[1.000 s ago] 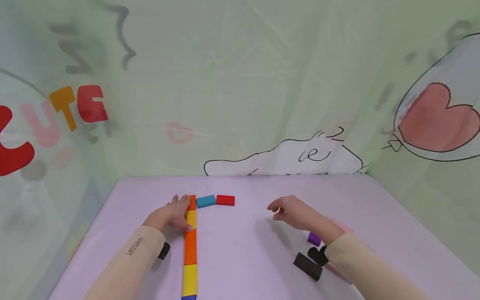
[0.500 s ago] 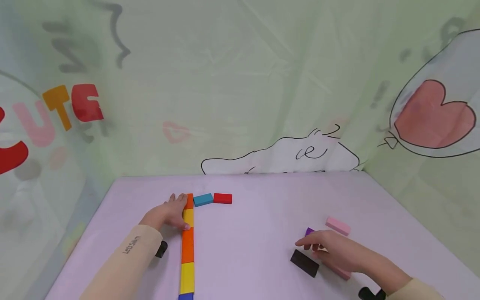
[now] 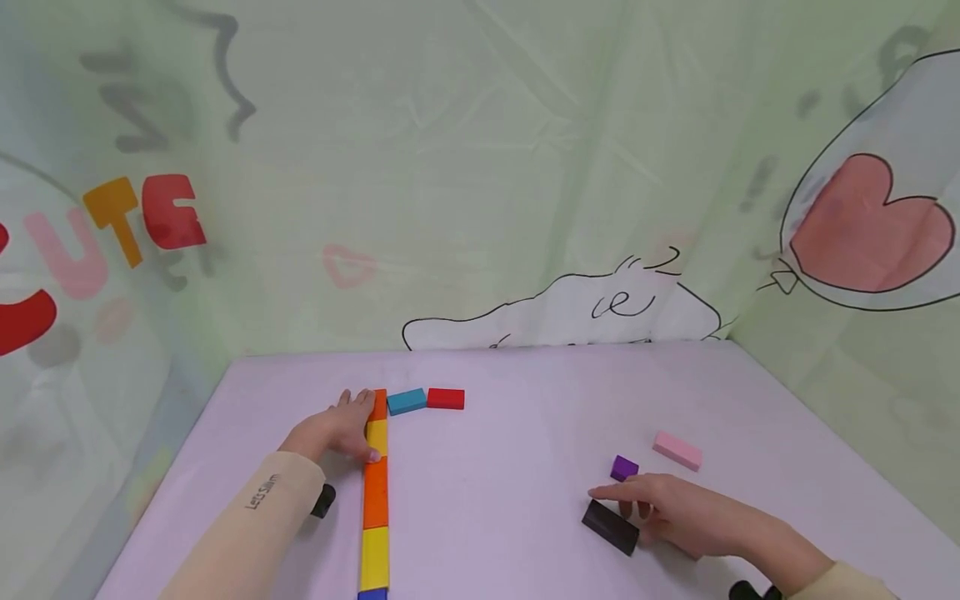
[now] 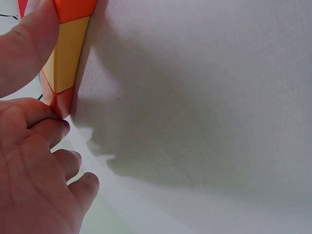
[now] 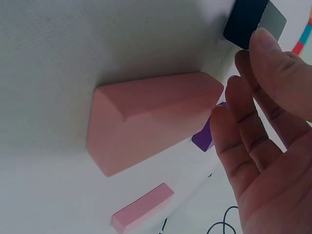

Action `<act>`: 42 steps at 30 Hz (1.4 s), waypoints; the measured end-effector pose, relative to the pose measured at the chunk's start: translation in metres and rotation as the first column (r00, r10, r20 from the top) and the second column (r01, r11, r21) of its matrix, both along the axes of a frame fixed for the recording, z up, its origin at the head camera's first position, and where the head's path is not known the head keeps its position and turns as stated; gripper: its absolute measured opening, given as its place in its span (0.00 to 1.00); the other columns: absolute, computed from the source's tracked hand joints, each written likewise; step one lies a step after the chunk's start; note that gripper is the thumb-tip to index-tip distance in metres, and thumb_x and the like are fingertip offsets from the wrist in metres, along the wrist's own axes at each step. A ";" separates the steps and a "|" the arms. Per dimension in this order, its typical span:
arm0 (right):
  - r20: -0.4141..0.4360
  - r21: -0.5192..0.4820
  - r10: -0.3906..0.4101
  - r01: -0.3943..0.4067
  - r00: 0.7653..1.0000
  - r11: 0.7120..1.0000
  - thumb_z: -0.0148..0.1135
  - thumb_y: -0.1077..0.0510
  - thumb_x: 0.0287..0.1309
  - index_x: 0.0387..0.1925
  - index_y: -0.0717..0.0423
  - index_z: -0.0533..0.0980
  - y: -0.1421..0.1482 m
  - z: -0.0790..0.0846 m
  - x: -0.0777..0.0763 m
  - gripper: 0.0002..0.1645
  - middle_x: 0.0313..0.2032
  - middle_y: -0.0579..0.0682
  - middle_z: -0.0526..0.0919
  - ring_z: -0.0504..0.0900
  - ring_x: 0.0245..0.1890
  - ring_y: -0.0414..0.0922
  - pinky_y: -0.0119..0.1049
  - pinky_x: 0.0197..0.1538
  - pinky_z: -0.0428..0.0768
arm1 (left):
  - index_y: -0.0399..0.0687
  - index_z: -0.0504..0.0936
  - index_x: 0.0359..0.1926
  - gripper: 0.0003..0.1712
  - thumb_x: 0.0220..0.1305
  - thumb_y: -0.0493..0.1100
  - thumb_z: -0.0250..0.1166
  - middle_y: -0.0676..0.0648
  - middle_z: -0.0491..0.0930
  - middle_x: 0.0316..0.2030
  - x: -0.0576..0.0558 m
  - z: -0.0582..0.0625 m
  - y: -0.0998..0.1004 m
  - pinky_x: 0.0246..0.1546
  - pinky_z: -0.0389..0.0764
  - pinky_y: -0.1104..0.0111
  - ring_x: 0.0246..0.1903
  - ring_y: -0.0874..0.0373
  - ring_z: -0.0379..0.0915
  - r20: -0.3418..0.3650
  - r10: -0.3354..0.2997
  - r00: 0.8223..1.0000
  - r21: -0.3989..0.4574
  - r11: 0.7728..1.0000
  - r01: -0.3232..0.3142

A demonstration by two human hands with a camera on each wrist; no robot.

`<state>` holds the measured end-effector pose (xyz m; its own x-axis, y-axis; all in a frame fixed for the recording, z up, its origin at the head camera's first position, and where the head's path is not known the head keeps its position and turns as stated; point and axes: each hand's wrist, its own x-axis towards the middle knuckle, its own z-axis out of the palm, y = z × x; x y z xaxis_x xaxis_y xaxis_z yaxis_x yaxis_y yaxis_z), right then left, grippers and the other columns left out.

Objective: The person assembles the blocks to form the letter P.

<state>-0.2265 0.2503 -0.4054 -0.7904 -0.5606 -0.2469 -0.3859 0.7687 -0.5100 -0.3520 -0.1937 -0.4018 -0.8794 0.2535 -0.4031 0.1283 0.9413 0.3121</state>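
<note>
My left hand [image 3: 339, 427] rests along a straight row of blocks, fingertips at the far orange block [image 3: 381, 403] and thumb by the yellow block [image 3: 377, 433]. In the left wrist view its index finger touches the row's end. My right hand [image 3: 690, 512] reaches over a black block [image 3: 611, 527], index fingertip right at its far corner. The right wrist view shows the thumb overlapping the black block, the other fingers loosely bent. A large pink block [image 5: 151, 117] lies below that hand, mostly hidden in the head view. A purple block [image 3: 624, 468] lies just beyond the fingers.
Nearer along the row come another orange block [image 3: 376, 493], a yellow one [image 3: 375, 558] and a blue one [image 3: 372, 594]. A teal block [image 3: 407, 402] and a red block [image 3: 446, 398] extend rightward from the far end. Another pink block [image 3: 678, 451] lies behind the purple one.
My right hand has moved down and right from above the middle of the table to the black block. My left hand stays at the row. The head view has shifted slightly.
</note>
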 end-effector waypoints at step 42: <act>-0.055 -0.047 -0.078 0.075 0.995 0.996 0.75 0.65 0.52 0.59 0.64 0.79 -0.044 -0.005 -0.034 0.31 0.37 0.42 0.81 0.75 0.35 0.34 0.30 0.37 0.78 | 0.30 0.49 0.79 0.58 0.60 0.46 0.74 0.30 0.46 0.80 0.001 0.002 0.000 0.77 0.48 0.36 0.79 0.30 0.34 0.007 0.005 1.000 0.005 1.000 -0.005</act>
<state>-0.2605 0.2062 -0.4109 -0.8435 -0.5076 -0.1759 -0.3564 0.7738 -0.5237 -0.3509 -0.1934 -0.3997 -0.8776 0.2515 -0.4081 0.1217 0.9403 0.3178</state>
